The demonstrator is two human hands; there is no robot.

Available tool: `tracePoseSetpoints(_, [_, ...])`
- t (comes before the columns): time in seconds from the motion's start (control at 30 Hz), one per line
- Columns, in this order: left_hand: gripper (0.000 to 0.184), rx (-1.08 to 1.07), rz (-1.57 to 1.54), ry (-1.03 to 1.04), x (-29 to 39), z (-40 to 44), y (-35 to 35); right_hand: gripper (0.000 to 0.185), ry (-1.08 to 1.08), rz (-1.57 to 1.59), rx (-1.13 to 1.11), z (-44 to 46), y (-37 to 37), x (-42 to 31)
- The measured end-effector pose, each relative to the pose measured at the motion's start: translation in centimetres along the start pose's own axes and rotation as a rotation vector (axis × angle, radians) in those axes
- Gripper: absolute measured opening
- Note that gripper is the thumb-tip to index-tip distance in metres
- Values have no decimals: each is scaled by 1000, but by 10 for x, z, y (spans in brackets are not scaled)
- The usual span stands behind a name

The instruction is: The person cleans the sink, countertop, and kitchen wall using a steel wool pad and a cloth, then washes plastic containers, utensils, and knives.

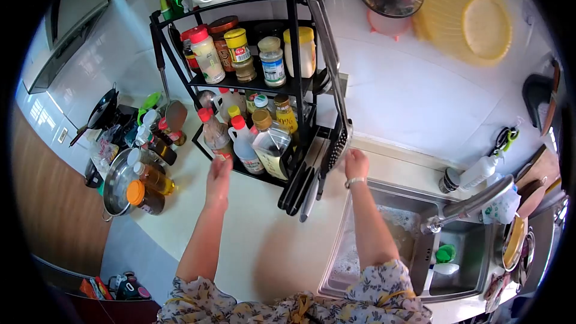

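Note:
A black metal spice rack (pixel 298 86) with several tiers stands on the counter, loaded with jars and bottles. My left hand (pixel 218 181) is closed at its lower front-left edge, beside a red-capped bottle (pixel 215 132). On the rack's other side, my right hand (pixel 356 165) has curled fingers close to the hanging slotted utensil (pixel 337 150); the fingertips are partly hidden there. Black-handled tools (pixel 294 189) hang from the side between my hands. A clear bottle with a brown cap (pixel 272 150) and a white jug-like bottle (pixel 245 147) stand on the bottom tier.
At the right is a double steel sink (pixel 429 252) with suds and a faucet (pixel 471 204). A steel pot (pixel 117 186) and several bottles, one orange-capped (pixel 144 197), stand left. A yellow basket (pixel 462 15) hangs on the wall.

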State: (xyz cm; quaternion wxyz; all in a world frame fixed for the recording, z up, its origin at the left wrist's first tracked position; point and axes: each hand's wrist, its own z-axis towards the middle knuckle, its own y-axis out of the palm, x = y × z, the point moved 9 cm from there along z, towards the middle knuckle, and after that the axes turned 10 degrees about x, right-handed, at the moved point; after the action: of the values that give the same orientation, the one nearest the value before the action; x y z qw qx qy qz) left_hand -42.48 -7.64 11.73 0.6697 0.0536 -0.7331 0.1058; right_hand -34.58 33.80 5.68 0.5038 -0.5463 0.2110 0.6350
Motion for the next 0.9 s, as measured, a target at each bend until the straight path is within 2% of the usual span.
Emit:
tracePoseSetpoints(0.03, [76, -166, 20, 7, 15, -26, 16, 25, 136, 51, -41, -21, -14, 11])
tracePoseSetpoints(0.07, [72, -324, 37, -12, 23, -48, 30, 28, 183, 116, -73, -47, -25, 18])
tracePoseSetpoints(0.1, [70, -416, 105, -41, 38, -73, 41, 32, 418, 280, -171, -78, -26, 30])
tracePoseSetpoints(0.13, [68, -507, 172, -70, 47, -93, 54, 35, 516, 392, -216, -109, -27, 27])
tracePoseSetpoints(0.2, [62, -644, 330, -101, 44, -108, 76, 44, 697, 527, -323, -156, -26, 3])
tracePoseSetpoints(0.23, [58, -660, 390, -195, 36, -108, 86, 50, 775, 552, -385, -170, -24, -12])
tracePoseSetpoints(0.27, [57, -717, 399, -235, 38, -116, 93, 50, 778, 556, -385, -173, -21, -24])
tracePoseSetpoints(0.33, [59, -756, 403, -291, 32, -115, 102, 58, 835, 839, -557, -183, -2, -59])
tracePoseSetpoints(0.57, [58, -726, 394, -224, 35, -116, 111, 57, 842, 810, -542, -179, -9, -61])
tracePoseSetpoints(0.67, [59, -625, 369, -171, 33, -116, 104, 53, 863, 862, -531, -180, -14, -61])
tracePoseSetpoints(0.73, [63, -674, 214, -230, 39, -128, 103, 43, 850, 845, -510, -181, -19, -60])
tracePoseSetpoints(0.77, [66, -618, 154, -239, 41, -129, 96, 43, 852, 846, -516, -183, -16, -47])
tracePoseSetpoints(0.83, [67, -570, 57, -267, 23, -123, 82, 29, 574, 577, -474, -174, -20, -20])
tracePoseSetpoints(0.87, [67, -528, -40, -297, 13, -121, 73, 29, 586, 575, -472, -181, -20, -9])
tracePoseSetpoints(0.9, [58, -489, -32, -315, 4, -123, 64, 22, 289, 342, -410, -178, -33, -15])
